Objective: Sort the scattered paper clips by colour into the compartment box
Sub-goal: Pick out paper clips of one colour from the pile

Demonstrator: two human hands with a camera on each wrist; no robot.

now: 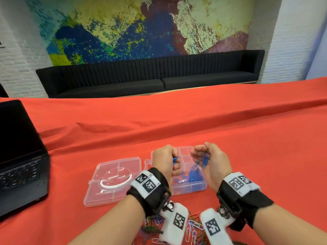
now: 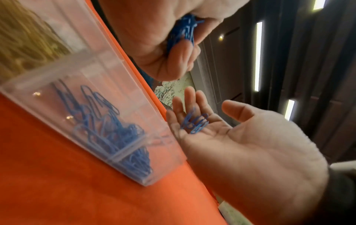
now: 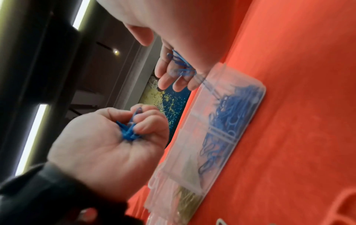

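A clear compartment box (image 1: 201,187) lies open on the red cloth, and a heap of blue paper clips (image 1: 193,175) fills its near compartments. Over the box my left hand (image 1: 174,164) grips a bunch of blue clips (image 3: 128,131) in curled fingers. My right hand (image 1: 198,154) is tilted above the box with its palm open, a few blue clips (image 2: 195,122) lying on the fingers and sliding towards the box. A far compartment holds yellow clips (image 2: 29,38). Mixed-coloured loose clips (image 1: 192,228) lie on the cloth under my wrists.
The box's open lid (image 1: 113,181) lies flat to the left of the box. A black laptop (image 1: 19,152) stands open at the left table edge. Red cloth (image 1: 247,138) covers the table, with a black sofa (image 1: 150,75) beyond.
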